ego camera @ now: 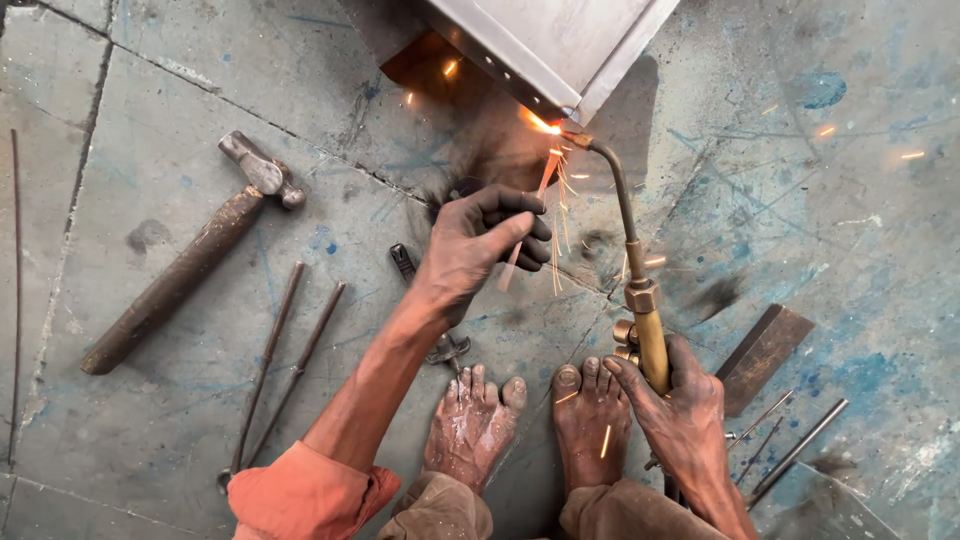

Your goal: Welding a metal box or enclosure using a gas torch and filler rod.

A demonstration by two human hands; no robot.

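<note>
the right hand (690,405) is wrapped tight round the brass gas torch (640,290), whose bent nozzle flames at the corner of the grey sheet-metal box (560,45). the left hand (485,240) pinches a thin filler rod (530,215), its tip up at the flame.

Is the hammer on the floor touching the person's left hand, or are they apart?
Apart. The head view shows the hammer lying on the floor, with bare floor between it and the left hand, which holds a thin rod.
</note>
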